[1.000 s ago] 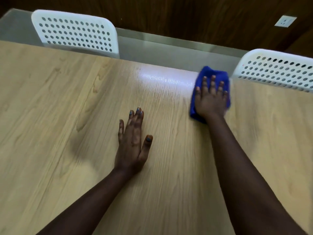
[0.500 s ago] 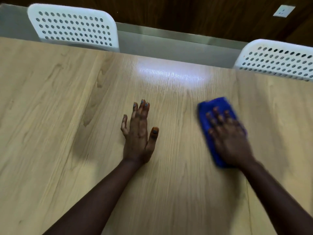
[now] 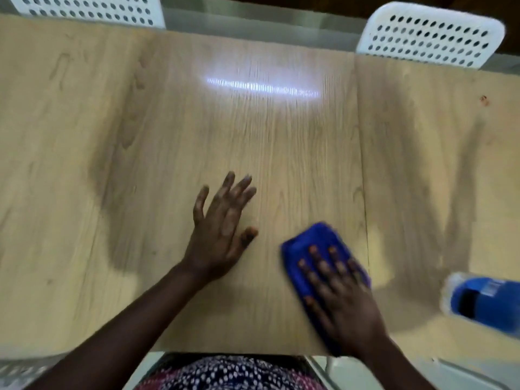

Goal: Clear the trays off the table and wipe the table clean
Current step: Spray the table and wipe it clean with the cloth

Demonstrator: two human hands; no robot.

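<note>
My right hand (image 3: 342, 302) presses flat on the cloth (image 3: 312, 249), now dragged back from the far chair (image 3: 430, 35) to the table's (image 3: 84, 136) near edge, finishing that strip.

I see two white perforated chairs (image 3: 430, 35) at the far edge, one left (image 3: 84, 8), one right, dark wood wall (image 3: 281, 2) behind, grey floor (image 3: 253, 26), overhead light glare (image 3: 261, 87) reflected.
</note>
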